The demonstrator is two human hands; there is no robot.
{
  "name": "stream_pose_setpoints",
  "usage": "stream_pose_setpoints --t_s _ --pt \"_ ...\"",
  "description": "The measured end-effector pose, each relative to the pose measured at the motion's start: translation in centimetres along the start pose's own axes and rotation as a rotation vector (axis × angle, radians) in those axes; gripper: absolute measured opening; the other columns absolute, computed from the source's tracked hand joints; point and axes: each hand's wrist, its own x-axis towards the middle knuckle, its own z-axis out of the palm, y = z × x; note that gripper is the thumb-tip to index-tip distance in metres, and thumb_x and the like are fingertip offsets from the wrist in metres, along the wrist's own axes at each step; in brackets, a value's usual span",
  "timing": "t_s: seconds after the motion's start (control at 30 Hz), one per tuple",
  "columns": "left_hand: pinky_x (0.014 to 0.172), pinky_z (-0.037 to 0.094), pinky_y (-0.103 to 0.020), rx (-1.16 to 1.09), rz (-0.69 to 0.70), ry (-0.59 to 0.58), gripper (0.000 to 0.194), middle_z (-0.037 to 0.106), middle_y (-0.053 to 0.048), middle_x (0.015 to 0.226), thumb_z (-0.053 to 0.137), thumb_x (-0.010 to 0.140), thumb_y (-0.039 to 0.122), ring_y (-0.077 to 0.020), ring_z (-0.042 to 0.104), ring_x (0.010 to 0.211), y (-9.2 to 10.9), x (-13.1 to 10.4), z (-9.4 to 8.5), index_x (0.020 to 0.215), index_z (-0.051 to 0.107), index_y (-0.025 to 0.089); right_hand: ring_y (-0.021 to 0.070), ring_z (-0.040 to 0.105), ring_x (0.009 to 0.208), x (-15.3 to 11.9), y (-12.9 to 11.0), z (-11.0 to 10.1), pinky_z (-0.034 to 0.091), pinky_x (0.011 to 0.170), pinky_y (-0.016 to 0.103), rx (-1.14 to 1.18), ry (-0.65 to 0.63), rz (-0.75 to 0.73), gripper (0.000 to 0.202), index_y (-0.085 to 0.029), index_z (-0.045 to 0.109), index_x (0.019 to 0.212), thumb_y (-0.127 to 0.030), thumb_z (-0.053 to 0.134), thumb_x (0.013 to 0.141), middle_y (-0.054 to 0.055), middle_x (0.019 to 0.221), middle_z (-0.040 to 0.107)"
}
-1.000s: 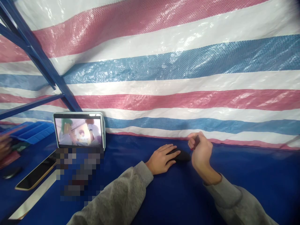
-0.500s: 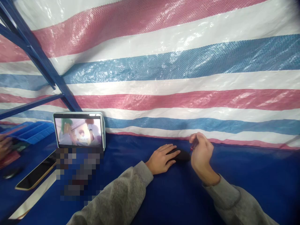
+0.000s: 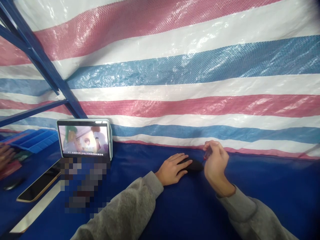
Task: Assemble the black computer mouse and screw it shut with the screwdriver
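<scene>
My left hand (image 3: 174, 169) lies on a black computer mouse (image 3: 196, 165) on the blue tabletop. Its fingers reach over the mouse while the thumb presses along the near side, holding it down. To the right of the mouse, my right hand (image 3: 217, 161) is raised with its fingers curled around a small dark red tool (image 3: 208, 153). The tool's lower end points down toward the right end of the mouse. Most of the tool is hidden by the fingers, so its exact kind does not show.
A tablet (image 3: 85, 139) playing a cartoon stands at the left, with a phone (image 3: 38, 181) lying before it and a pixelated patch alongside. Farther left are a blue compartment tray (image 3: 37, 141), another dark mouse (image 3: 13, 183) and another person's hand (image 3: 5, 156). Striped sheeting (image 3: 190, 70) hangs behind.
My right hand has shifted very slightly to the right, still curled around the tool. The left hand and mouse have stayed put. Subtitles have appeared on the tablet.
</scene>
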Motion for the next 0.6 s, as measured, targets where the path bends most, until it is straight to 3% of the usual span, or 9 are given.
stream_pose_setpoints --t_s 0.6 --pt "0.116 0.031 -0.041 0.002 -0.006 -0.004 0.043 0.044 -0.006 0.147 0.047 0.098 0.034 -0.0213 0.038 0.138 0.08 0.04 -0.07 0.14 0.045 0.024 0.0083 0.042 0.053 -0.3 0.13 -0.07 0.03 0.047 0.024 0.053 -0.046 -0.033 0.029 -0.02 0.049 0.065 -0.037 0.068 0.078 -0.006 0.062 0.051"
